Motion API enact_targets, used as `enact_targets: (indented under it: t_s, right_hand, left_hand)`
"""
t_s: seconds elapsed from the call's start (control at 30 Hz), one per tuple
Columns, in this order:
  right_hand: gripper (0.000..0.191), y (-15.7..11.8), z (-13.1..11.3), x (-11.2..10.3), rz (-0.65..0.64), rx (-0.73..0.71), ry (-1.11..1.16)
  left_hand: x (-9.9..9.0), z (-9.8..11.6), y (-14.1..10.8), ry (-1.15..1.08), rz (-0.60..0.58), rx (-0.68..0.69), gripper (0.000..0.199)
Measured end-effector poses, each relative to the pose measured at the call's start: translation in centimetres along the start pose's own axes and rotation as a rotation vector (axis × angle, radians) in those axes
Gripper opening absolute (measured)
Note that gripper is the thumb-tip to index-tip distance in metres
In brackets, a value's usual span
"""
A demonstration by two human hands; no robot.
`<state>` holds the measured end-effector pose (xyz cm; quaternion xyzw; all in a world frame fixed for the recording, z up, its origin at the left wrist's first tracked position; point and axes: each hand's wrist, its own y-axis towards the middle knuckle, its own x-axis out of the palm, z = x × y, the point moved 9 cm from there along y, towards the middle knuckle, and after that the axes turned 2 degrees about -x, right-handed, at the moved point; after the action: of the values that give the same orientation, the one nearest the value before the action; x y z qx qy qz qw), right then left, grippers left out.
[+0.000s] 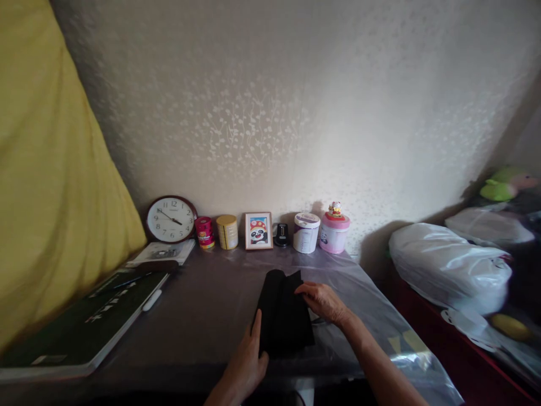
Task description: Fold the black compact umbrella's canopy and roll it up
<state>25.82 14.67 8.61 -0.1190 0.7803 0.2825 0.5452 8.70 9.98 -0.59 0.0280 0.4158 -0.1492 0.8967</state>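
A folded black sheet (285,316), seemingly cloth, is in front of me over the table; a fold runs lengthwise and its corners are sharp. At its lower left edge is my left hand (249,358), closed on it with the index finger along the side and the thumb at the bottom. My right hand (323,299) pinches the upper right edge between thumb and curled fingers. Part of a small dark object (319,321) shows beneath my right wrist; I cannot make out its kind.
Along the wall stand a round clock (171,219), a pink tin (205,232), a yellow tin (227,232), a panda picture frame (259,230), a white tub (306,232) and a pink tub (335,232) with a figurine. A green board (97,318) lies left; white bags (450,265) sit right.
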Motion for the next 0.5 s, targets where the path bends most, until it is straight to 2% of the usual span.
enact_targets:
  t_s: [0.27,0.5]
  right_hand:
    - [0.027,2.6,-1.5,0.1,0.135,-0.007,-0.033]
    - [0.023,6.7,-4.2,2.4,0.104,-0.026,-0.194]
  left_hand:
    - [0.1,0.2,0.0,0.073,-0.011,0.004,0.083]
    - [-0.4,0.8,-0.3,0.092,-0.068,0.045,0.084]
